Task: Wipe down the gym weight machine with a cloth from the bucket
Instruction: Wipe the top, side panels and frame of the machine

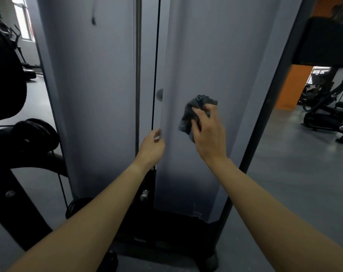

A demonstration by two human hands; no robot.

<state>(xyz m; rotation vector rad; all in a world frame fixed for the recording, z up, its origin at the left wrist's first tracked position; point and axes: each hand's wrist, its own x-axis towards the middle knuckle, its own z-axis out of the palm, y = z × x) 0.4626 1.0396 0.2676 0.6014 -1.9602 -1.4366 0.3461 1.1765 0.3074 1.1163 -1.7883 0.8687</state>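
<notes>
The weight machine's tall grey shroud panels point(221, 55) fill the middle of the view, split by a gap with a steel guide rod point(138, 55) and a black cable point(156, 55). My right hand point(208, 132) holds a crumpled grey cloth point(194, 110) against the right panel at mid height. My left hand point(152, 148) grips the inner edge of that right panel, just left of the cloth, thumb on the front face. No bucket is in view.
Black frame tubes, a pad and weight plates point(37, 134) of the machine stand close at the left. A black upright point(272, 107) borders the right panel. Other black exercise machines point(327, 114) and an orange wall point(292, 87) lie at the right across grey floor.
</notes>
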